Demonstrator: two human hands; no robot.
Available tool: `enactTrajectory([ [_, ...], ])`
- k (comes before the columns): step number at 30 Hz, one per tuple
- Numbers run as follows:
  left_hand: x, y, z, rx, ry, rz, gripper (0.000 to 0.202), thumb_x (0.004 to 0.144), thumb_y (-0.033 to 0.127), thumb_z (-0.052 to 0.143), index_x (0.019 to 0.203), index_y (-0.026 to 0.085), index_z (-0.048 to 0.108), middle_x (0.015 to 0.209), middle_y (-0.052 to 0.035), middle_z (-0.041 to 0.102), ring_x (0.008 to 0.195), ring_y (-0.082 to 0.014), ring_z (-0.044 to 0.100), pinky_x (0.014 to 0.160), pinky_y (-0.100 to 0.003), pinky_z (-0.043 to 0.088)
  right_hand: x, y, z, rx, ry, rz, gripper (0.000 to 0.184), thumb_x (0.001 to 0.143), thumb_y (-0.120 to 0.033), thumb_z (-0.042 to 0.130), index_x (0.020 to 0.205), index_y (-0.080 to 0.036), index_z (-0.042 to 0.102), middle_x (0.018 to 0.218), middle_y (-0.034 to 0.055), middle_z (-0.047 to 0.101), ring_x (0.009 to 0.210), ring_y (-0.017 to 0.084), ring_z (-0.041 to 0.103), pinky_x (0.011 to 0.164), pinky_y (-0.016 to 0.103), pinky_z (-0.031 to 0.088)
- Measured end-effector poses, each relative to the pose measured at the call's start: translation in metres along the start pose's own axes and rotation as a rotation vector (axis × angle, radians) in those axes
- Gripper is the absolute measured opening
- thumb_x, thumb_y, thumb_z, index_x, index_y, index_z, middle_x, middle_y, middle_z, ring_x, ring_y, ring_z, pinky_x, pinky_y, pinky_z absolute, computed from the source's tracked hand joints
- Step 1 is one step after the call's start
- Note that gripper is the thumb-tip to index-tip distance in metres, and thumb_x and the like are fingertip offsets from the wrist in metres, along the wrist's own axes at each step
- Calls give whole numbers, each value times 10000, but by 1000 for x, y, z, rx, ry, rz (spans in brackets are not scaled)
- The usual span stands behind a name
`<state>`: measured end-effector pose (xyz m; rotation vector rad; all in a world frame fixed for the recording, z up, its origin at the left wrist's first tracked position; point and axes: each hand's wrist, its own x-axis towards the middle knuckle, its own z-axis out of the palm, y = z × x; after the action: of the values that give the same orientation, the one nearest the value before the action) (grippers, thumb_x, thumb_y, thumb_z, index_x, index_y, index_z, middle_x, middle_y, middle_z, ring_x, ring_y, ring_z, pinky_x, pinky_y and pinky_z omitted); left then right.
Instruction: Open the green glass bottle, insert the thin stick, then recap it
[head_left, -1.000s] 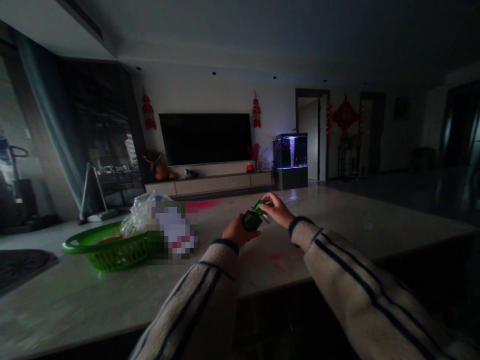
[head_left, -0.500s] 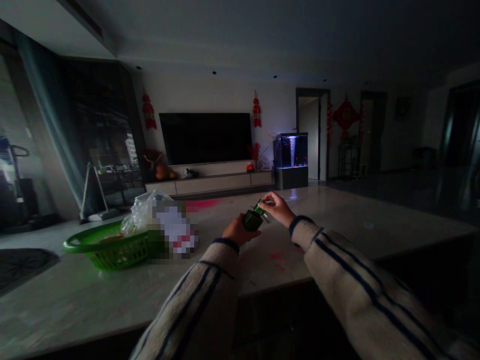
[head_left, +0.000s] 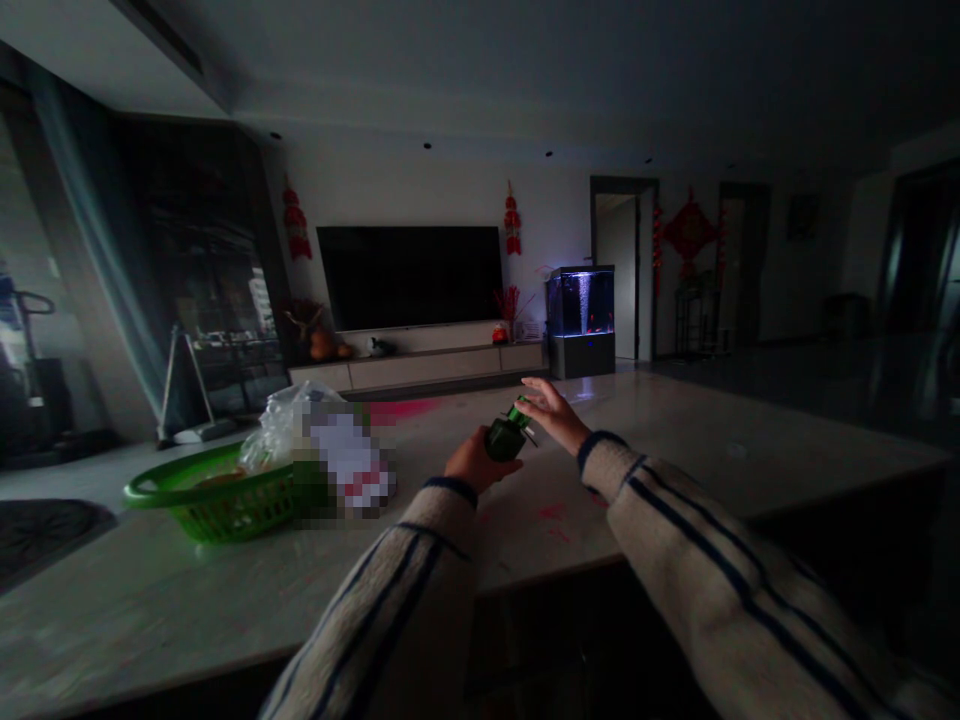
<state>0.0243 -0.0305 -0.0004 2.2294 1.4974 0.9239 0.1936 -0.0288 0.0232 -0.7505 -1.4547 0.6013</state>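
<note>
My left hand (head_left: pixel 474 460) is wrapped around a dark green rounded object (head_left: pixel 504 438) with a brighter green top (head_left: pixel 519 408). Its kind is too dark to make out. Thin light bits stick out beside its neck. The object is tilted up to the right, above the light stone-like table (head_left: pixel 660 440). My right hand (head_left: pixel 553 410) is at the green top with its fingers stretched out and parted. One fingertip seems to touch the top, while another is lifted clear above it.
On the left of the table stands a green plastic basket (head_left: pixel 232 510) holding a clear plastic bag (head_left: pixel 289 415). A blurred-out pale item (head_left: pixel 349 455) leans at its right side. Pink smears (head_left: pixel 555 515) mark the tabletop. An aquarium (head_left: pixel 583 305) is lit beyond the table.
The fingers of my right hand have opened from a pinch on the green top, and one has lifted. My left hand keeps its hold, with the object turned slightly.
</note>
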Motion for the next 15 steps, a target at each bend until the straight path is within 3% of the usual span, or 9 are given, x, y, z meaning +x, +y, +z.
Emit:
enactTrajectory([
  [4,-2,4,-1,-24,23,-8,656,528,432,737,1072,166,486,837,-65,664,637,-149,629,564,-225,451,1,6,0,-110,48,36,450,621,-450,637,976,-196,529,993,61,555,863,161,534,799,336,429],
  [8,-2,5,-1,-34,41,-9,637,535,417,739,1070,171,495,826,-58,664,655,-153,633,579,-227,454,1,8,2,-73,13,11,407,596,-427,660,895,-183,534,809,20,567,730,132,535,709,297,445],
  [15,1,1,-1,0,54,22,632,541,433,724,1058,157,488,846,-65,659,663,-149,627,581,-228,451,-1,2,1,77,-81,28,463,579,-288,660,1003,-195,498,860,10,556,777,130,547,766,307,439],
])
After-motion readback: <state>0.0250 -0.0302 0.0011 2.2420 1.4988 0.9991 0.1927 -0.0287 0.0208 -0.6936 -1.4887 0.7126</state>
